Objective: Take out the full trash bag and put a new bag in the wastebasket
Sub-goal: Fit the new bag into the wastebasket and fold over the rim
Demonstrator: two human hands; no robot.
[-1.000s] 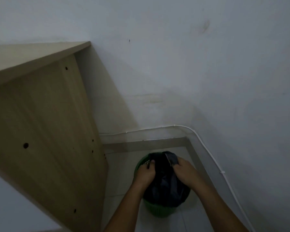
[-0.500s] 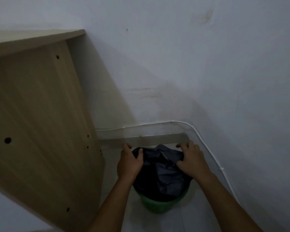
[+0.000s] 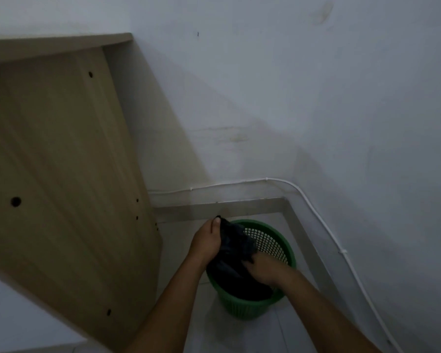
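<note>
Clenched around a gathered bunch of the crumpled black plastic trash bag (image 3: pixel 236 247), the left hand (image 3: pixel 206 242) holds the bag's top edge at about ten o'clock on the round green mesh plastic wastebasket (image 3: pixel 270 240), thumb uppermost. At roughly four o'clock the right hand (image 3: pixel 264 270) reaches down into the basket with its fingers buried in the dark plastic; it looks to be gripping or pressing the film, but I cannot tell which. Most of the bag sits inside the basket toward the seven o'clock side, while the mesh wall from twelve to three o'clock shows bare and unlined. Holding one edge high while the other hand works low probably keeps the mouth from slipping. Whether this bag is coming out or going in is unclear. The basket stands on pale floor tiles (image 3: pixel 285 332) in a corner, with a light wooden cabinet panel (image 3: pixel 61 174) at nine o'clock and a white cable (image 3: pixel 316 212) along the wall
</note>
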